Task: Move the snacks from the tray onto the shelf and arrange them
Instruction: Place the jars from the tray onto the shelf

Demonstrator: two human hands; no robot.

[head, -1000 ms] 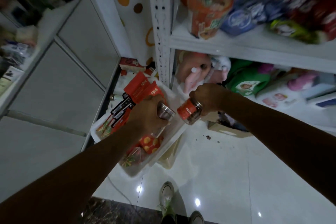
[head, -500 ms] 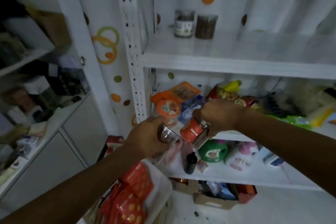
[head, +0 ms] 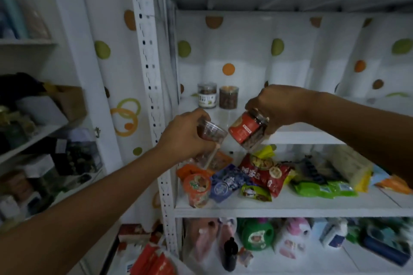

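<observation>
Snack jars, four in view: two held, two standing on the shelf [head: 301, 136]. At the far lower left, well below both hands, the tray [head: 178, 263] carries red packets [head: 154, 263], too blurred to count.

The left hand [head: 185, 134] grasps one clear jar [head: 211, 133] of brown pieces, with its fingers [head: 201, 116] curled over the top. The jar is tilted, its long axis leaning down to the right. I cannot tell which end is the lid. A thin pale strip [head: 211, 158] hangs under these fingers.

Above and behind the left fingertips, two lidded jars stand upright side by side at the back of the shelf: a white-labelled jar [head: 207, 95] and a plain jar [head: 228, 97], both filled with brown bits.

The right hand [head: 277, 105] clamps one red-labelled jar [head: 244, 128] by its lid end. The jar's axis is diagonal, with the base pointing down and to the left, close to the clear jar but apart from it.

Below both sets of fingers, the lower board holds an orange cup [head: 197, 187] and blue [head: 225, 183], red [head: 266, 174] and green [head: 324, 190] packets
</observation>
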